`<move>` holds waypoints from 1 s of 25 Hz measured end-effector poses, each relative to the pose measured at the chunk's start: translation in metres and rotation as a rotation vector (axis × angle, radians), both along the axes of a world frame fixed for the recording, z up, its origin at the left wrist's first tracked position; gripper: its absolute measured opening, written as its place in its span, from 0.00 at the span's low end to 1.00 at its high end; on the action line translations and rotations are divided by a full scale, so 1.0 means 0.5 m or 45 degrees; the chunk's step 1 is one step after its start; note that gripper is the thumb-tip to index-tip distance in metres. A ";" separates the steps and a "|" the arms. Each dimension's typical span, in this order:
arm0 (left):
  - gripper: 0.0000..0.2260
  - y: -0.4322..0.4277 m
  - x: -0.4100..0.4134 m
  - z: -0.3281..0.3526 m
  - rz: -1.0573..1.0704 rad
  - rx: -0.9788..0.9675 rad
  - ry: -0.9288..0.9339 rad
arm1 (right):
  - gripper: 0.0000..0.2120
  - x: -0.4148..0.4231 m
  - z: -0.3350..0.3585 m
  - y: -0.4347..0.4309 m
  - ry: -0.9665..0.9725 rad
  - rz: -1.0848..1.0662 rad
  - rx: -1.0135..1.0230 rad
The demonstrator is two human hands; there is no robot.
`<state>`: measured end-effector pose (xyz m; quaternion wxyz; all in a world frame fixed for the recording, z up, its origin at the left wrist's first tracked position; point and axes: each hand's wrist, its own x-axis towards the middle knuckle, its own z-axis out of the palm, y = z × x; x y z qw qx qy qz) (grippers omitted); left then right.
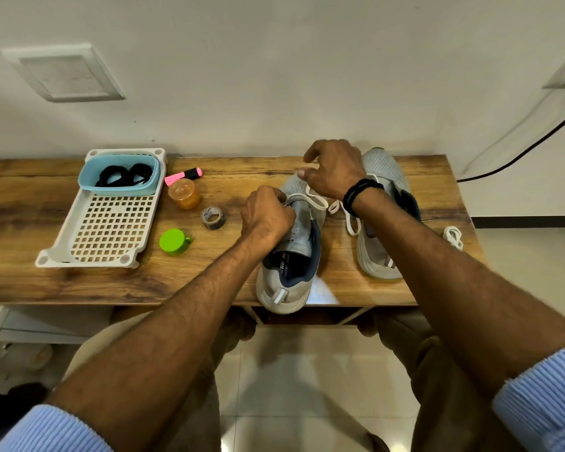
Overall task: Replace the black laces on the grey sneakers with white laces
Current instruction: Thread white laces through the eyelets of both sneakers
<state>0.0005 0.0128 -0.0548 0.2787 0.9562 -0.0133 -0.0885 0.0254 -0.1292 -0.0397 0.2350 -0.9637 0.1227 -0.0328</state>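
Both the left hand and right hand pinch the white lace on the near grey sneaker, whose heel overhangs the front edge of the table, bare wood on either side.

A wide-angle camera worn on the person's head looks forward and steeply down, close over the wooden table, facing the white wall behind it, with floor tiles at the frame's bottom.
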 end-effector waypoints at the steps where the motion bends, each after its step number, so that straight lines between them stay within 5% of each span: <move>1: 0.13 0.002 0.008 0.004 -0.017 0.006 0.043 | 0.14 -0.009 0.006 0.000 0.078 0.085 -0.032; 5: 0.13 0.009 0.029 0.014 -0.101 0.002 0.164 | 0.15 -0.032 0.001 0.003 0.371 0.362 -0.151; 9: 0.14 0.013 0.035 0.017 -0.147 -0.037 0.195 | 0.06 -0.020 -0.019 0.010 0.061 0.211 -0.253; 15: 0.12 0.014 0.035 0.017 -0.157 0.009 0.164 | 0.09 -0.025 0.005 0.037 -0.034 0.043 0.527; 18: 0.12 0.016 0.038 0.014 -0.124 0.034 0.170 | 0.03 -0.034 0.011 0.039 0.031 0.028 0.278; 21: 0.11 0.020 0.046 0.007 -0.065 -0.043 0.217 | 0.09 -0.049 -0.018 0.066 0.212 0.039 -0.109; 25: 0.10 0.021 0.053 -0.006 0.090 -0.254 0.331 | 0.11 -0.077 -0.075 0.094 0.208 -0.105 -0.189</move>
